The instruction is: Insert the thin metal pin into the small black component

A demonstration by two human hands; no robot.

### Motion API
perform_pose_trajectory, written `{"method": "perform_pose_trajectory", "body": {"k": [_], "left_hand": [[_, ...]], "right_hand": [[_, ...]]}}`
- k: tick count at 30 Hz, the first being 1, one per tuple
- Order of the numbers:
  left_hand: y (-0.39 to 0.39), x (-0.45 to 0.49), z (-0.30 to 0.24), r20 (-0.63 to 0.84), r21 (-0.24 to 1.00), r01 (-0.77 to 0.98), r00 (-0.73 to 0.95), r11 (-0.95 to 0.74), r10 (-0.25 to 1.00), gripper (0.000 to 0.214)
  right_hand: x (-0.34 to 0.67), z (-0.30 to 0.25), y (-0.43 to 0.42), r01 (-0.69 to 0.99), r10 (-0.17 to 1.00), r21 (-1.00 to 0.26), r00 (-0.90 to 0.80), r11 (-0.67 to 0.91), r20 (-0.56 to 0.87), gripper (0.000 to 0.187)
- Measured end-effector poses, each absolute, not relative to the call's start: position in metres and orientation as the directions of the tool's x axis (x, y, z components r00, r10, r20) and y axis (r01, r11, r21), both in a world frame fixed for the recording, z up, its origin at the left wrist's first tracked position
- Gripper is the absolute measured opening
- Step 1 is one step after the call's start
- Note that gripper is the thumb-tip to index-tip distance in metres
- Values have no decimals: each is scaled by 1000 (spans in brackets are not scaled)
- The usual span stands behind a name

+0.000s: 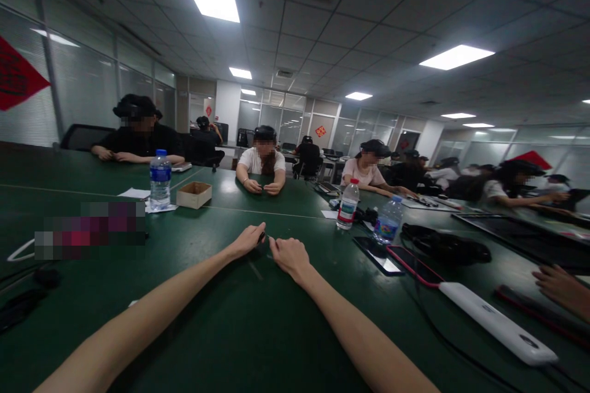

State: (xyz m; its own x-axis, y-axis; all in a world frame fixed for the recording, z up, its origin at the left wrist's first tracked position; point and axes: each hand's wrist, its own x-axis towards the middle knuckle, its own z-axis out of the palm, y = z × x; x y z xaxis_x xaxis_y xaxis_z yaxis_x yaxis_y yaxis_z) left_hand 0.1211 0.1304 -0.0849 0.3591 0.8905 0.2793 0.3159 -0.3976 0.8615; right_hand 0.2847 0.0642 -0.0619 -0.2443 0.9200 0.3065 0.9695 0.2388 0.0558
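Observation:
Over the green table (pixel 221 338), both my forearms reach forward and my hands almost meet. My left hand (pixel 247 242) is closed, and a small black object (pixel 262 237) shows at its fingertips, too small to name. Just to its right, a narrow gap away, my right hand (pixel 290 256) is closed with its fingers curled under and the thumb side toward the left hand. Whatever it may hold is hidden. A small open cardboard box (pixel 193 195) stands beyond my left hand.
Left are a water bottle (pixel 160 179) and papers. Right stand a red-capped bottle (pixel 348 204) and a blue-capped bottle (pixel 388 221), near phones (pixel 378 255), a white power strip (pixel 498 322) and cables. Another person's hand (pixel 562 288) rests at the right edge; several people sit around.

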Motion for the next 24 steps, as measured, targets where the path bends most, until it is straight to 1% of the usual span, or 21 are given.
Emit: {"method": "perform_pose_trajectory", "body": {"k": [4, 8, 11, 15, 21, 24], "left_hand": [[134, 122, -88, 290, 838, 355, 351, -413, 890, 69], [138, 122, -92, 322, 819, 357, 360, -448, 876, 67], [140, 123, -94, 331, 813, 357, 364, -459, 870, 67], [140, 123, -93, 327, 803, 385, 355, -456, 876, 67], [140, 122, -92, 330, 793, 388, 374, -470, 867, 68], [139, 119, -90, 327, 792, 383, 391, -475, 860, 68]], "right_hand": [[284, -60, 62, 965, 916, 70, -261, 252, 305, 73], [282, -57, 59, 965, 924, 72, -261, 251, 281, 71], [281, -56, 58, 971, 935, 62, -238, 230, 261, 70], [281, -57, 59, 978, 939, 67, -211, 200, 272, 71], [282, -59, 62, 965, 920, 92, -262, 246, 291, 72], [284, -58, 63, 958, 918, 107, -284, 264, 276, 72]]}}
